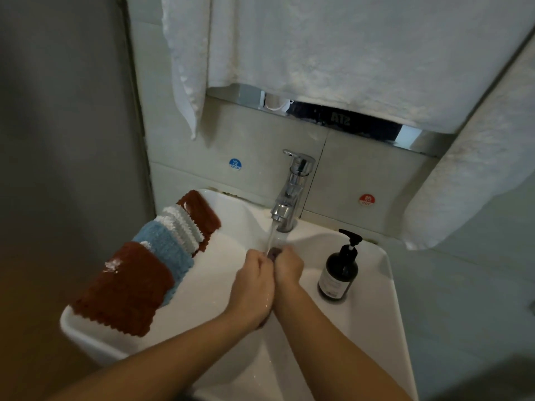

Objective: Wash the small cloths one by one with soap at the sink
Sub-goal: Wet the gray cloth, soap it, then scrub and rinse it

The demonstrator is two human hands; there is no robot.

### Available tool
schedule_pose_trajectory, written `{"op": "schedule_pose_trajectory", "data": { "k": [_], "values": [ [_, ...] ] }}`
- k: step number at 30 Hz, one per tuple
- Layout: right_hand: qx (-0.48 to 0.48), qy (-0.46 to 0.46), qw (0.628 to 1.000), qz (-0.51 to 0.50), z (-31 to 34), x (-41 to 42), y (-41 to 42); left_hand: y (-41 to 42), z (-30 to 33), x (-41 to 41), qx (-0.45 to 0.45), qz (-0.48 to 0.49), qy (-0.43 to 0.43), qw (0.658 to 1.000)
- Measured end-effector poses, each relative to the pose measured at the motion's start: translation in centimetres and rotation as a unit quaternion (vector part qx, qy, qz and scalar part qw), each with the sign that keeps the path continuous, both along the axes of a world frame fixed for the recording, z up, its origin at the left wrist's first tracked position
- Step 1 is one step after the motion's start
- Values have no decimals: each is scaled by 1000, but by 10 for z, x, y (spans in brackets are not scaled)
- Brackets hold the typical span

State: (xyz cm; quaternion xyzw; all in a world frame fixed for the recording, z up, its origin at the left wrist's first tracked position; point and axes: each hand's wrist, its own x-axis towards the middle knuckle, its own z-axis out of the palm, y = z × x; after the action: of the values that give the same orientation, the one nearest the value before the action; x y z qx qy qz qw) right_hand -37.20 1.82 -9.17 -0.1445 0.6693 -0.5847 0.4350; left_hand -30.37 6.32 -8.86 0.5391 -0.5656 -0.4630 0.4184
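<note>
Both grips, left hand (254,282) and right hand (288,267), squeezed a dark cloth (274,252) under the running faucet (291,195). Splash risked soaking the stacked cloths (144,267) at nine o'clock on the sink (373,314) rim, or they could slide in.

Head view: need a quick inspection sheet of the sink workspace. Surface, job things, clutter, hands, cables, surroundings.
Surface: white sink, basin wet; tap running, stream falling onto the hands.
Job's things: dark small cloth bunched between both hands under the stream; row of cloths (rust, blue, white) draped over the sink's left rim, foam on the nearest rust one; dark soap pump bottle upright on the right ledge.
Clutter: nothing seen.
Hands: left hand and right hand both grip the dark cloth, pressed together.
Cables: nothing seen.
Surroundings: white towels hanging above; cold sticker and hot sticker on the tiled wall.
</note>
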Motion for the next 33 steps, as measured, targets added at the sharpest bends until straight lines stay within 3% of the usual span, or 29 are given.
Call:
{"op": "schedule_pose_trajectory", "data": {
  "k": [3,5,7,10,13,15,18,20,22,28,32,33],
  "values": [
    [7,-36,999,20,-3,5,4,-5,-5,5,-46,-50,-9,998],
    [26,-45,997,60,-7,21,14,-22,-5,14,-85,4,-56,995],
    [32,-74,993,89,-8,31,17,-32,-4,20,-78,76,-50,993],
    [-2,66,995,79,-5,16,4,-18,0,12,-54,55,-30,997],
    [-36,106,993,25,-10,3,1,-9,1,2,-40,10,-31,999],
    [-33,91,991,96,-26,16,12,-26,2,8,-26,49,-35,998],
    [-32,150,970,188,-34,27,20,-40,-1,19,-7,94,-27,995],
    [-37,187,976,108,-26,10,4,-24,-3,9,-10,45,-22,999],
    [-49,141,988,36,-14,-9,-6,-4,0,-3,-4,-11,-4,1000],
    [-32,143,970,196,-13,22,21,-34,2,17,-15,85,-6,996],
    [-41,153,987,35,-3,1,1,-13,7,4,-15,-25,-24,999],
    [-23,160,986,40,-8,3,4,-15,6,5,-17,-23,-33,999]
  ]
}}
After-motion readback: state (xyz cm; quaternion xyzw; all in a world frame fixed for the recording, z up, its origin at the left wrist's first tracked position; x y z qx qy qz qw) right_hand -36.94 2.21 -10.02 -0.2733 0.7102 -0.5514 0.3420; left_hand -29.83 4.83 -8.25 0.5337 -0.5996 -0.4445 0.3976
